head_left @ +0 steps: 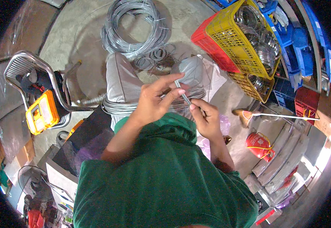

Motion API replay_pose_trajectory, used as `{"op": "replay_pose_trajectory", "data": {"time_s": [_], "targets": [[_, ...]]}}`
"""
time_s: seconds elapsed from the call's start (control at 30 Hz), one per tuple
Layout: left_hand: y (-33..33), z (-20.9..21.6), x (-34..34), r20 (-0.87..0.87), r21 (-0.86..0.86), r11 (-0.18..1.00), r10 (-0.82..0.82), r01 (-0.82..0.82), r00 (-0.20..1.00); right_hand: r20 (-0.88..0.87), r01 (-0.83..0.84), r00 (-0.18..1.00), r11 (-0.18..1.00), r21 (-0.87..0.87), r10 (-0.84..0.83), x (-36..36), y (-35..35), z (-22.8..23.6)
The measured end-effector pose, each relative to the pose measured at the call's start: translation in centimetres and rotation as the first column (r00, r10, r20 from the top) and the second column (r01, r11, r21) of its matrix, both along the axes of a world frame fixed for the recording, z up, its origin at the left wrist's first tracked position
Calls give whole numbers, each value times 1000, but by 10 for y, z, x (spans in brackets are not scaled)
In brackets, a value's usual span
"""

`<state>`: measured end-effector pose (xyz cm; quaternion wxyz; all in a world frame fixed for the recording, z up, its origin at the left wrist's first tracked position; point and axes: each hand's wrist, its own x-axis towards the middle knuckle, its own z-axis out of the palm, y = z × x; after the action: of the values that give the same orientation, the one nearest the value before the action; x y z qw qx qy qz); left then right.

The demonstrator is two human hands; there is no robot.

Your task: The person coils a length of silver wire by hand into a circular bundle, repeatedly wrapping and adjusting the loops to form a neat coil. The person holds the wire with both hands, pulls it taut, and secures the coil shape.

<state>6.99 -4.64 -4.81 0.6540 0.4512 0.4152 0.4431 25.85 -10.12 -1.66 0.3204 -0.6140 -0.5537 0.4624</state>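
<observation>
In front of my green shirt, my right hand (206, 117) pinches the lower end of a short, thin grey metal rod (186, 98) with a ribbed look, perhaps a tight wire coil. My left hand (154, 99) has its thumb and forefinger at the rod's upper end, the thumb against its side. The rod slants, its top leaning to the left. Below the hands, a coil of grey wire (120, 108) lies across my lap, partly covered by my arms and shirt.
Ahead on the floor lie a large grey wire coil (110, 36) and small wire rings (144, 63). Yellow crates (226, 32) with wire coils stand at right, near a broom (245, 117) and red fire extinguisher (259, 145). At left, a metal chair (55, 70) carries an orange case (42, 112).
</observation>
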Motion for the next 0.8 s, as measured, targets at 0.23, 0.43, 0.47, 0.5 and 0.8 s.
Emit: {"op": "replay_pose_trajectory", "data": {"time_s": [0.23,0.43,0.47,0.5,0.8], "targets": [[6,-3,-34,-489,520,756,-119,398,864,173,-268,949,963,3,263,32,12,19],[-3,9,-34,70,-127,589,-797,798,600,139,-409,910,901,141,391,39,30,28],[-6,11,-32,238,-148,485,-829,862,507,137,-436,899,879,192,416,40,34,29],[-7,12,-29,333,-94,446,-828,890,450,111,-458,889,862,219,444,41,38,28],[9,57,-41,942,60,950,-155,306,297,62,-60,996,995,-76,65,23,61,-44]]}}
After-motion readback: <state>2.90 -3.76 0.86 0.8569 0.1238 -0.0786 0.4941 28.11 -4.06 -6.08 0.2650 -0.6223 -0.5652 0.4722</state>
